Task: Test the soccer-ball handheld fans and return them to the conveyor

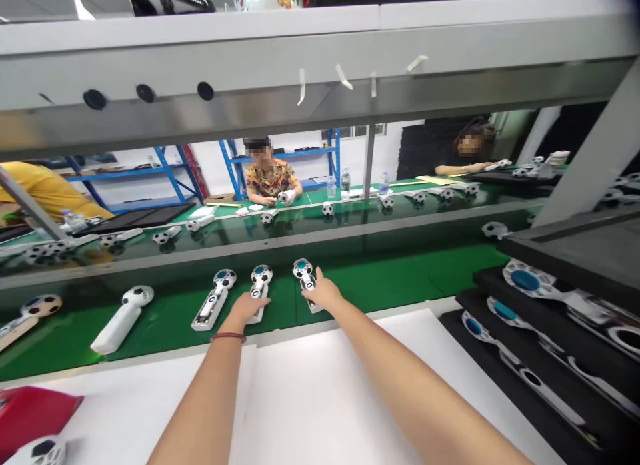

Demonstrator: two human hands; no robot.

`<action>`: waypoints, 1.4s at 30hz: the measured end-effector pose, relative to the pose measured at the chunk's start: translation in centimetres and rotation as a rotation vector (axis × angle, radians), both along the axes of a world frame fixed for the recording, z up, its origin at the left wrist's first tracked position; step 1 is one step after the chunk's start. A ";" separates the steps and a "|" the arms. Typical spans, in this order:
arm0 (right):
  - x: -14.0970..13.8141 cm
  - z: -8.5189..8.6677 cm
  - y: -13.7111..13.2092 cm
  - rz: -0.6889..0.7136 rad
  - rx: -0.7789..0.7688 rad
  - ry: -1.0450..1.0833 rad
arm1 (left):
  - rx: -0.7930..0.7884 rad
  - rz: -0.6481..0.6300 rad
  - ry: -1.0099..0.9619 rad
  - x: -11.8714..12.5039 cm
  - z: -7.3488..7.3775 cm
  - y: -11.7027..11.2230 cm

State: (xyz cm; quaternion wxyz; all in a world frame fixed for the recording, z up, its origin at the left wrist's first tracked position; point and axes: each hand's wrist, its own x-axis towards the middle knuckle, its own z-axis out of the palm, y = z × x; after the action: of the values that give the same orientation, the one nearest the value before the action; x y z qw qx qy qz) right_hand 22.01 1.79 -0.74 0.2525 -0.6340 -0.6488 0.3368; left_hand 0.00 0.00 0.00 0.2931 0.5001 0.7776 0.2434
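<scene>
Both arms reach to twelve o'clock: left hand (pixel 249 307) and right hand (pixel 324 293) each grasp a football-headed handle (pixel 259 286), second handle (pixel 306 279), lying in a row on the green belt (pixel 400 278).

factory assembly line, green conveyor belt (pixel 400 278), seated workers (pixel 270 178)

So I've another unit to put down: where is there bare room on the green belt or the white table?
Belt: bare right of the right hand, up to the black trays. White table: bare between the forearms. Crowded: three units side by side at both hands; left hand on the middle one.
</scene>
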 end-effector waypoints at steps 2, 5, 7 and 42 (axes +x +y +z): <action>-0.3 0.0 0.7 -0.005 -0.051 0.062 | 0.062 0.023 -0.229 1.5 0.0 -0.8; 0.7 -0.3 0.0 0.012 -0.054 0.242 | 0.191 0.083 -0.558 4.2 0.5 -2.8; 1.8 -0.2 -1.5 0.023 -0.030 0.406 | 0.272 0.099 -0.751 5.9 1.3 -4.5; 5.7 -3.1 -14.6 0.286 -0.326 1.188 | 0.130 -0.198 -1.175 9.7 -1.1 -17.0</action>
State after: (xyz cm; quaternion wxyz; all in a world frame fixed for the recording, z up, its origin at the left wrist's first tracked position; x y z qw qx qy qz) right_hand 27.75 -12.85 -3.86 0.4223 -0.2762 -0.4165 0.7562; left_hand 9.71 -17.02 -1.10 0.6642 0.3686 0.4186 0.4977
